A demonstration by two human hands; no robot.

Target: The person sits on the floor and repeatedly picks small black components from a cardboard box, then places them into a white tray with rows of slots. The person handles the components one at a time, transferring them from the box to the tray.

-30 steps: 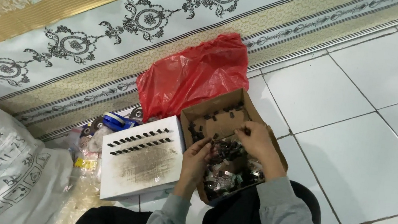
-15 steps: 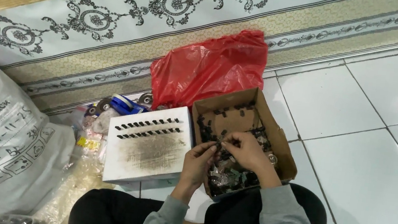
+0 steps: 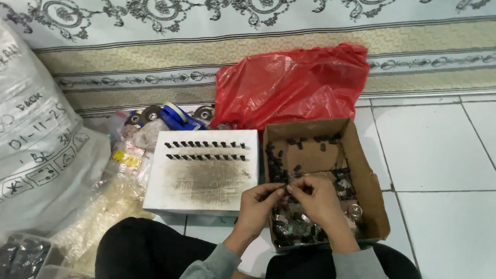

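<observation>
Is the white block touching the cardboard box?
Touching. The head view shows the white block's right edge flush against the cardboard box's left wall, with no floor visible between them.

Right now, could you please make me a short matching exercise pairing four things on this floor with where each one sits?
Things:
1. red plastic bag
2. white block
3. cardboard box
4. big white sack

Places:
A. far left, partly on the carpet
B. under both hands
C. behind the box, by the carpet edge
D. just left of the box, small dark parts in rows on top

Pairs: 1-C, 2-D, 3-B, 4-A
</observation>
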